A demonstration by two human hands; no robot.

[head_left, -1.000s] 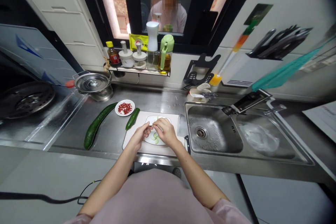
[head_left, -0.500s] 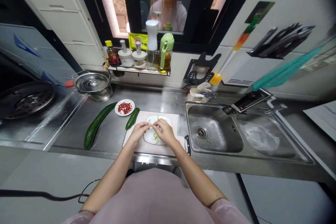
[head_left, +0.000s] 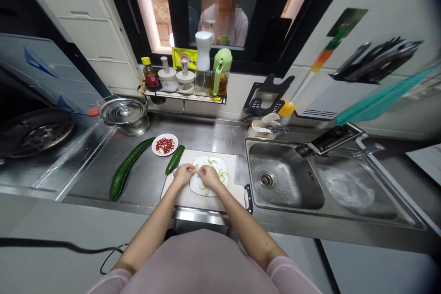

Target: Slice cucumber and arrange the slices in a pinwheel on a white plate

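Observation:
Over the left side of a white plate (head_left: pixel 198 189), my left hand (head_left: pixel 183 175) pinches a small pale cucumber slice (head_left: pixel 196 168). My right hand (head_left: pixel 210 177) is closed at the slice's other side, its fingertips nearly meeting the left ones. Thin green-edged cucumber slices (head_left: pixel 204 189) lie in small groups on the plate. Beneath the plate is a pale cutting board (head_left: pixel 186 200). A knife (head_left: pixel 243 172) rests along the board's right edge. A short cucumber piece (head_left: pixel 174 160) lies at the board's upper left corner.
A long cucumber (head_left: pixel 129 165) and a small dish of chopped red pieces (head_left: pixel 165 145) lie to the left. Behind them stands a lidded metal pot (head_left: pixel 124 112). A sink (head_left: pixel 284 174) is at the right. A condiment rack (head_left: pixel 186 96) hangs on the back wall.
Both hands have shifted slightly on the plate, my right hand drawing lower and uncovering slices at its top and right. The view has shifted a little.

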